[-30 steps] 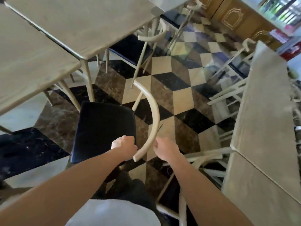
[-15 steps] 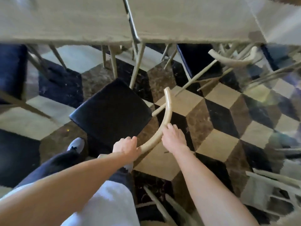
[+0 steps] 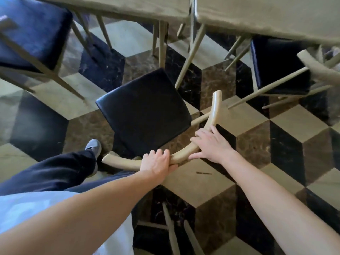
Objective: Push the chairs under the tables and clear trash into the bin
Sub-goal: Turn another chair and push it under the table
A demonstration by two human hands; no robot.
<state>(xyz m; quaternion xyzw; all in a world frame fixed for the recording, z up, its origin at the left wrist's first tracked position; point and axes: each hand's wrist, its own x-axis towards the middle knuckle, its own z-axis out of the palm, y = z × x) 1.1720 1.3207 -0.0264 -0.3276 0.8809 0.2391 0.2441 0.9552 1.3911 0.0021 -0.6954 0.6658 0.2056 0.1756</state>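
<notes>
A chair with a black padded seat (image 3: 145, 111) and a curved pale wooden backrest (image 3: 214, 109) stands in front of me, its seat just short of the table edge. My left hand (image 3: 157, 162) is shut around the middle of the backrest. My right hand (image 3: 211, 144) grips the same rail a little further right, fingers wrapped over it. Two pale wooden tables (image 3: 257, 13) meet side by side along the top of the view, their thin legs coming down behind the seat.
A second black-seated chair (image 3: 33, 34) sits at the upper left, and a third (image 3: 279, 65) is partly under the right table. Another chair's legs (image 3: 171, 230) show below my arms. My leg and grey shoe (image 3: 94, 147) stand left of the seat on the checkered floor.
The view has turned toward the tables and the chair has moved closer to them. Both hands have kept hold of the backrest, the right one sliding further up the rail.
</notes>
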